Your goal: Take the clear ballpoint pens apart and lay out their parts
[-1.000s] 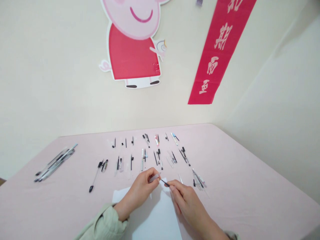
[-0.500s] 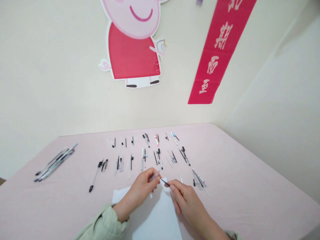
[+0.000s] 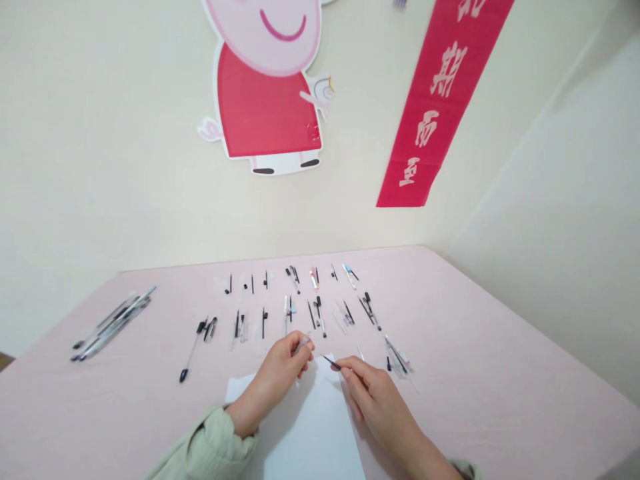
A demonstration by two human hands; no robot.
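Observation:
My left hand (image 3: 281, 368) is closed around a clear pen barrel (image 3: 302, 343), partly hidden by the fingers. Between the thumb and fingers of my right hand (image 3: 373, 397) is a thin black pen refill (image 3: 331, 362), its tip angled up and left. A small gap separates refill and barrel. Both hands are above the upper part of a white sheet of paper (image 3: 313, 440). Just beyond them lie taken-apart pens, among them a black refill (image 3: 263, 323) and a small clear piece (image 3: 360, 352).
Sets of pen parts lie in rows across the pink tabletop (image 3: 500, 373). A bundle of pens (image 3: 114, 325) lies at the left, near a capped pen (image 3: 192, 352). More parts (image 3: 399, 357) lie right of the paper. A wall (image 3: 125, 167) stands behind the table.
My left hand has drawn slightly left with the barrel, widening the gap to the refill. My right hand is almost still.

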